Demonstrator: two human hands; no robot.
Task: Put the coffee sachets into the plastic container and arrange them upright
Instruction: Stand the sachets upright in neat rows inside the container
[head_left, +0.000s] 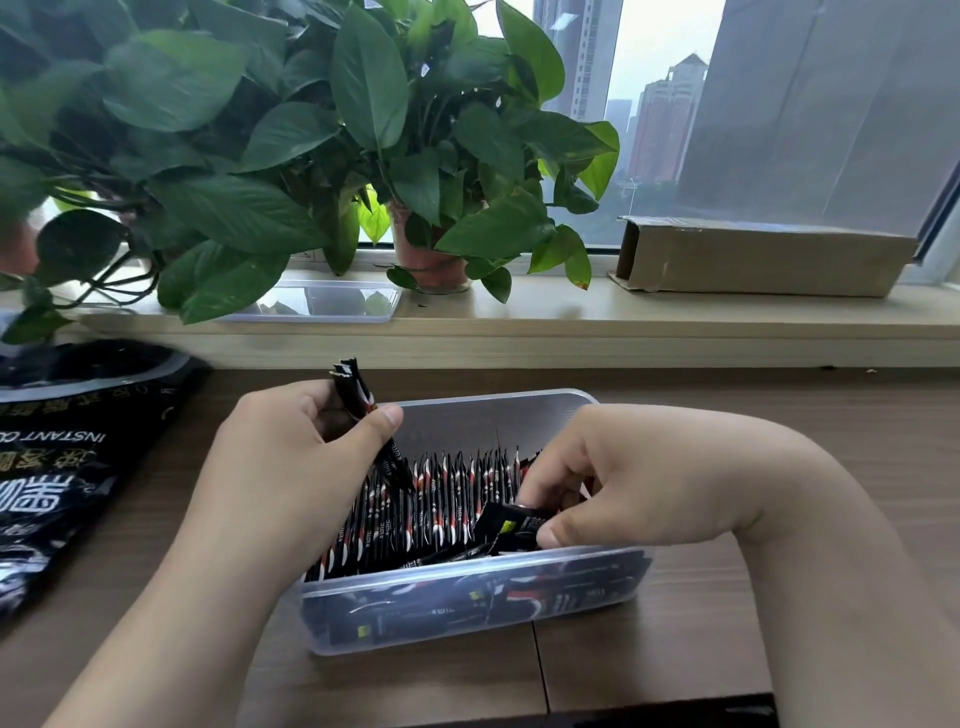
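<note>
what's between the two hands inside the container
In the head view, a packed row of standing sachets fills the container between the left hand and the right hand.

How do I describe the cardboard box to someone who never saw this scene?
Start at the window. On the windowsill, right of the potted green plants, lies a long brown cardboard box. Only it is cardboard, with its left end open.
</note>
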